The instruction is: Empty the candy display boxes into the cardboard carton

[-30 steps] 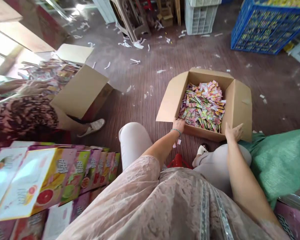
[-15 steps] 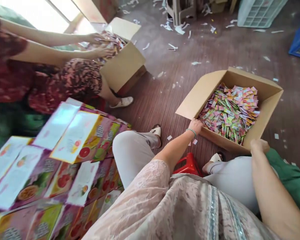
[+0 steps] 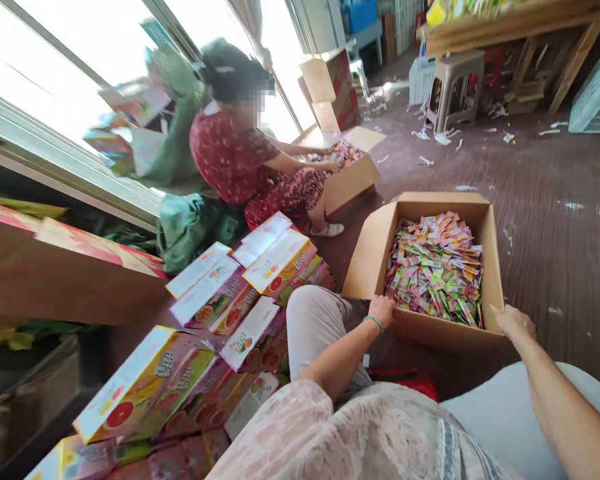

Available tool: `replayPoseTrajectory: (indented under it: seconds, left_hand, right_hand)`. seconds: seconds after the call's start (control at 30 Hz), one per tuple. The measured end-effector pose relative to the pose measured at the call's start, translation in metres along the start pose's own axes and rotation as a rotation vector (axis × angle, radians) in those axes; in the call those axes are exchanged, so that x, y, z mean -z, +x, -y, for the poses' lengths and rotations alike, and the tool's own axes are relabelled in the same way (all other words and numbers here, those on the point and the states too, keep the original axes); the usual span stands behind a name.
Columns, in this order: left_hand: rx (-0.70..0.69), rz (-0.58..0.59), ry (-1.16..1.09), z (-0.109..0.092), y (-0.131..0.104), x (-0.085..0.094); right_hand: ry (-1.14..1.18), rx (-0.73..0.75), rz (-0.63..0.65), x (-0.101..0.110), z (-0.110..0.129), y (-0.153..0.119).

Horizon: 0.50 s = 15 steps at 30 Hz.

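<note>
An open cardboard box stands on the floor in front of my knees, with many small colourful sachets inside. My left hand, a bracelet at its wrist, grips the near left corner of the box, where a side flap leans outward. The near right corner is gripped by my right hand. Both hands have their fingers closed over the cardboard edge.
Printed fruit cartons are stacked to my left. Beyond them a seated person has both hands in another cardboard box of sachets. A red stool is under me. Further off are a grey stool, a wooden table and paper scraps.
The view has swung left and up, bringing in the window, the whole seated person and the table. The box now sits closer to my knees and is turned straighter, still held by both hands.
</note>
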State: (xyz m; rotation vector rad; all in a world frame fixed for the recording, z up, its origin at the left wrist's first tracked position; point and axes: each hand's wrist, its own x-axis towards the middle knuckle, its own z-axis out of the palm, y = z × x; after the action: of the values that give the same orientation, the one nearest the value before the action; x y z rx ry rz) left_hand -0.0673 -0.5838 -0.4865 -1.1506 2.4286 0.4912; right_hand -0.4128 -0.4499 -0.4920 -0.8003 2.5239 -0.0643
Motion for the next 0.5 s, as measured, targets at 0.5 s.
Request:
replayPoseTrajectory:
  seconds: [0.5]
  left_hand:
    - [0.63,-0.305,-0.292,0.049,-0.027,0.041]
  right_hand:
    - [0.356,1.118,-0.425,-0.105,0.079,-0.114]
